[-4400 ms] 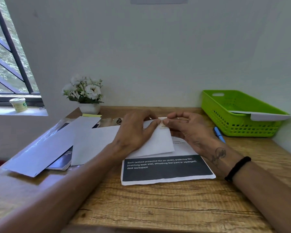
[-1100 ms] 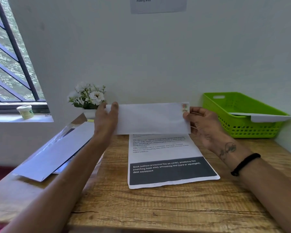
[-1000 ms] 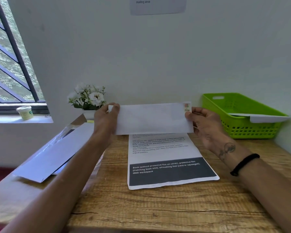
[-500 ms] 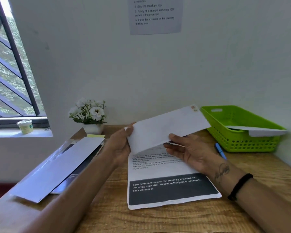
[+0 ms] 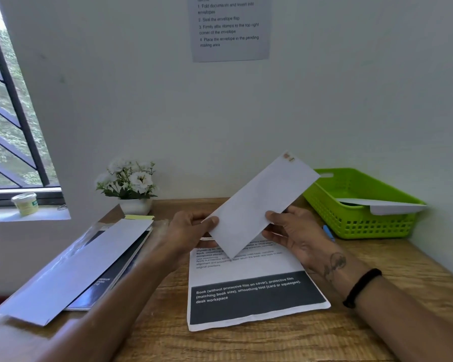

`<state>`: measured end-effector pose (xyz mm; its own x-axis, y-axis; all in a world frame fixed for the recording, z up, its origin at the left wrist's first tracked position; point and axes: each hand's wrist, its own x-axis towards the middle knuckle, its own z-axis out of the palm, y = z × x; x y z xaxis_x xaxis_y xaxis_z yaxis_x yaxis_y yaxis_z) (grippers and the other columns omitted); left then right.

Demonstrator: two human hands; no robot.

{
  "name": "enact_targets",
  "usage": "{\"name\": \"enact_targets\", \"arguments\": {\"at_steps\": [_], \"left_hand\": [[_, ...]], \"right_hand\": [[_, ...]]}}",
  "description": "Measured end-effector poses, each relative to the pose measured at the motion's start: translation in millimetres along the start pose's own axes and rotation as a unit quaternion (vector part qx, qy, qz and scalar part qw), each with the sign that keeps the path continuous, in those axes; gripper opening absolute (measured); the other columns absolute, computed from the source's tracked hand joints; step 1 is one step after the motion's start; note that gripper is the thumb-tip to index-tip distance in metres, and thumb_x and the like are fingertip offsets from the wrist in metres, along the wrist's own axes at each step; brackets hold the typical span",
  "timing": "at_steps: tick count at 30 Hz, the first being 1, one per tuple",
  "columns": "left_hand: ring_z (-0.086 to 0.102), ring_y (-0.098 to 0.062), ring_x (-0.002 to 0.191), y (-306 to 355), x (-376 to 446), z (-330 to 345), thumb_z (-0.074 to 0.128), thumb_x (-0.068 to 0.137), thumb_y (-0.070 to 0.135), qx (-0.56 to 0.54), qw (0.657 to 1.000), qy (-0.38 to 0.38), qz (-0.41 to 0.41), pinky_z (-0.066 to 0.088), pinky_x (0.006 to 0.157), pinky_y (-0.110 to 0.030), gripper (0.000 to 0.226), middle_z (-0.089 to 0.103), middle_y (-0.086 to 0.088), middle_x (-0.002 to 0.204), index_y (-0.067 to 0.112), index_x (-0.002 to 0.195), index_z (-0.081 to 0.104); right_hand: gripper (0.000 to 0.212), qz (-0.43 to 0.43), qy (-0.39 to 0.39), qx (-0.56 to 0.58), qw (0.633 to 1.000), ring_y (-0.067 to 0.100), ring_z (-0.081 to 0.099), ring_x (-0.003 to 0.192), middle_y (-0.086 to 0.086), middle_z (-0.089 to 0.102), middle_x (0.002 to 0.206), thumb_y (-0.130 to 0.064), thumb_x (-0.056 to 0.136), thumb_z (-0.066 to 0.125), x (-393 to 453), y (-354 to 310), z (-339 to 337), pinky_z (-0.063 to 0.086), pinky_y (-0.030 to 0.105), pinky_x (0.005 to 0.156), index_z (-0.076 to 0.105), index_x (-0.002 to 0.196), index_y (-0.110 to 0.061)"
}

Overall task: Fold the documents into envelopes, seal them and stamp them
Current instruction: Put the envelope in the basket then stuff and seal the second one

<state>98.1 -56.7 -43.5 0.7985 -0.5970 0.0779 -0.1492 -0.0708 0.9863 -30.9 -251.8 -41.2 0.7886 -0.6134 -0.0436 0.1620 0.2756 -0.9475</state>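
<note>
Printed sheet (image 5: 249, 288): laid flat on the wooden surface (image 5: 285, 340), nearest the viewer.
Left hand (image 5: 188, 229): grip pinched on the envelope's lower left edge.
Right hand (image 5: 296, 233): grip curled round its lower edge.
Envelope (image 5: 259, 205): held tilted above the sheet, stamp (image 5: 288, 157) at the raised far corner.
Green basket (image 5: 358, 220): set at far right, another envelope (image 5: 382, 205) laid across it.

Wooden desk (image 5: 272, 343): printed sheet (image 5: 256, 296), green basket (image 5: 361, 220), flowerpot (image 5: 135, 206).

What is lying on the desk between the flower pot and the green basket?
In the head view, no object rests there: bare wooden desk runs from the flower pot toward the green basket. The held envelope only passes in front.
</note>
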Motion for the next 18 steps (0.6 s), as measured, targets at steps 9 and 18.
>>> {"name": "enact_targets", "arguments": {"at_steps": [9, 18], "left_hand": [[0.079, -0.019, 0.089, 6, -8, 21, 0.072, 0.097, 0.023, 0.091, 0.994, -0.047, 0.034, 0.066, 0.077, -0.035, 0.022, 0.082, -0.001, 0.097, 0.013, 0.117, 0.076], [0.077, -0.019, 0.076, 69, -36, 88, 0.079, 0.093, 0.021, 0.126, 0.978, -0.141, 0.087, 0.064, 0.075, -0.028, 0.022, 0.081, -0.012, 0.085, 0.006, 0.108, 0.078]], "right_hand": [[0.038, -0.009, -0.044, -0.098, 0.994, 0.035, 0.077, 0.093, 0.014, 0.077, 0.11, -0.005, 0.085, 0.081, -39, 3, -14, 0.064, 0.044, 0.077, 0.065, 0.12, -0.006], [0.038, -0.071, 0.061, -0.113, 0.989, 0.03, 0.078, 0.086, 0.015, 0.078, 0.104, 0.0, 0.086, 0.078, -82, -64, -76, 0.063, 0.037, 0.066, 0.062, 0.12, -0.002]]}}
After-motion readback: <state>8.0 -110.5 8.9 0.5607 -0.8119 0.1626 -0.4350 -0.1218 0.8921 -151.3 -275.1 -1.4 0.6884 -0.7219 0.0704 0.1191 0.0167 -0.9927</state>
